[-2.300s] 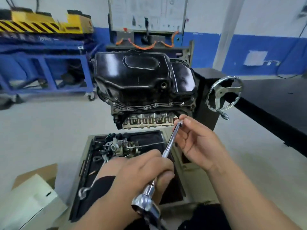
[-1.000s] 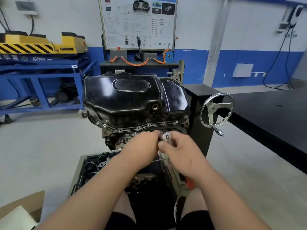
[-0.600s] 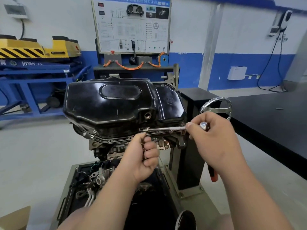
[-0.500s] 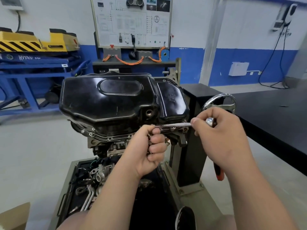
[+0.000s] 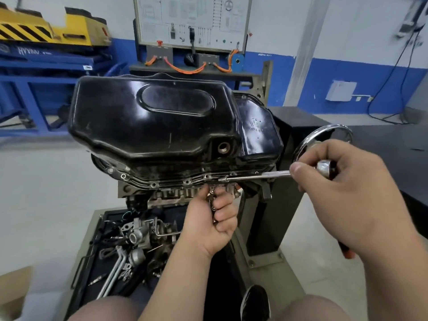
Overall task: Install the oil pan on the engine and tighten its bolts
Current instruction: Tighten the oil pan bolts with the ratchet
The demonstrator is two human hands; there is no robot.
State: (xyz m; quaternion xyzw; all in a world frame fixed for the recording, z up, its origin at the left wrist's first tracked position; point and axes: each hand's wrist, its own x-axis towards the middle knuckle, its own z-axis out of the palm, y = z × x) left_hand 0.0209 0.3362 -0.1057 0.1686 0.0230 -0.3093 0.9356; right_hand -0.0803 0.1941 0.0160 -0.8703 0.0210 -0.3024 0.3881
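The black oil pan (image 5: pixel 162 126) sits on the upturned engine (image 5: pixel 176 195) on its stand. Several bolts (image 5: pixel 186 181) line the pan's front flange. My right hand (image 5: pixel 342 193) grips the ratchet wrench (image 5: pixel 261 176) at its head; the long extension runs left, and its tip meets a flange bolt near the middle-right. My left hand (image 5: pixel 214 218) is just below the flange, fingers curled around several loose bolts.
A tray of loose engine parts (image 5: pixel 129 242) lies on the stand's base below the engine. A chrome handwheel (image 5: pixel 324 135) sticks out at the right behind my right hand. Blue racks stand at far left, a training board behind, a cardboard box (image 5: pixel 11 290) at bottom left.
Earlier both hands held the wrench low over the tray. They rose to the engine; the extension tip now sits on a flange bolt, and the view has moved closer.
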